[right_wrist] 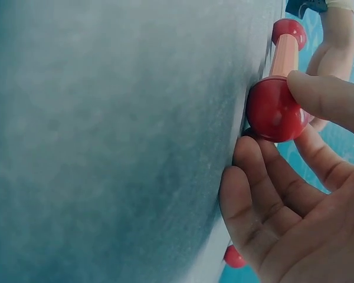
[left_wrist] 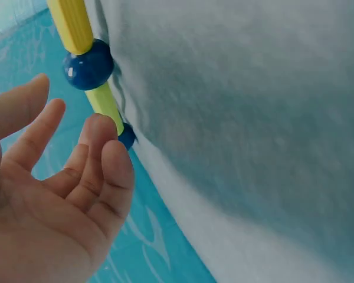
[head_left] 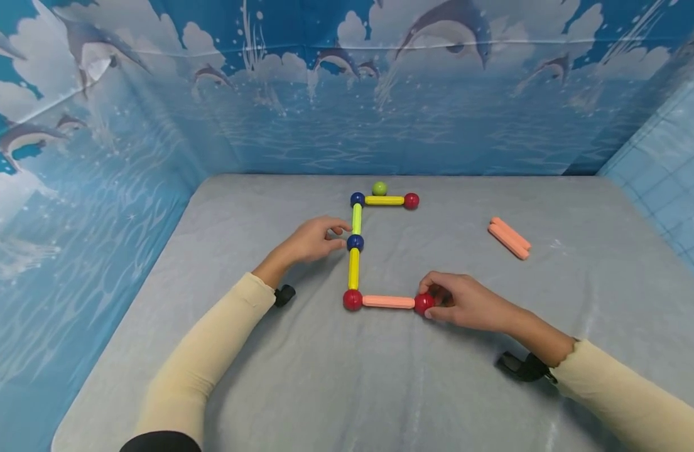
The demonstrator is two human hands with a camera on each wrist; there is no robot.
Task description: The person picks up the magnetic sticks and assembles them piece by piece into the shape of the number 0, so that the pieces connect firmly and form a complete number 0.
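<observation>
Rods and balls joined end to end form a C-like shape on the grey cloth. My right hand (head_left: 465, 301) pinches the red ball (right_wrist: 274, 112) at the lower right end, thumb on one side and fingers on the other. A salmon rod (head_left: 389, 302) links it to another red ball (head_left: 352, 300). From there a yellow rod (head_left: 353, 269) runs up to a blue ball (head_left: 355, 243). Beside that ball is my left hand (head_left: 315, 239), its fingers loosely bent and holding nothing. A yellow-green rod (left_wrist: 103, 101) continues to the upper blue ball (head_left: 357, 199).
From the upper blue ball a yellow rod (head_left: 384, 201) extends right to a red ball (head_left: 411, 201). A loose green ball (head_left: 379, 188) sits just behind it. Two salmon rods (head_left: 509, 238) lie side by side on the right. A dolphin-print curtain (head_left: 347, 113) hangs behind the table.
</observation>
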